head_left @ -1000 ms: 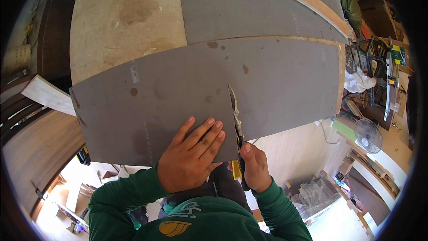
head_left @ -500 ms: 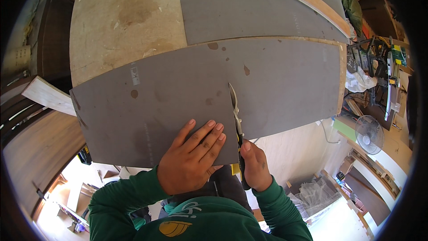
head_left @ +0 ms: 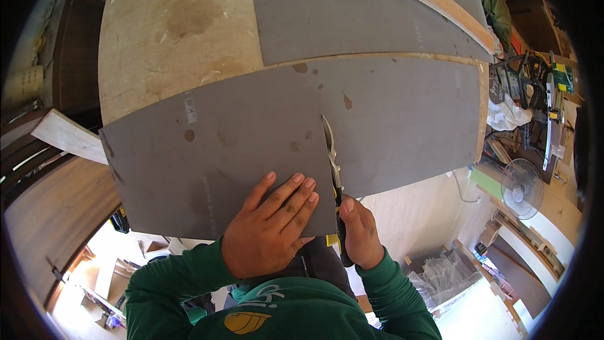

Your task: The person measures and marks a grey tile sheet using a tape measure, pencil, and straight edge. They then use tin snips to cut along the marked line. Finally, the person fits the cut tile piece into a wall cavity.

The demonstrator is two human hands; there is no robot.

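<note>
A large grey sheet (head_left: 251, 126) with brown spots lies on the table in front of me. My left hand (head_left: 269, 233) rests on it palm down, fingers spread, near the front edge. Just to its right, my right hand (head_left: 360, 233) is closed around the black and yellow handles of metal-bladed snips (head_left: 331, 154). The snips point away from me, and their upper blade lies along a line in the sheet. Left of that line the sheet reaches nearer to me than on its right. The lower blade and most of my right fingers are hidden.
Farther back are a stained wooden board (head_left: 182, 25), another grey sheet (head_left: 352, 16) and a long wooden strip (head_left: 440, 0). A pale curved strip (head_left: 69, 135) juts out at left. Tools (head_left: 535, 88) crowd the right side, above a fan (head_left: 521, 189). Clear plastic wrapping (head_left: 443, 277) sits low right.
</note>
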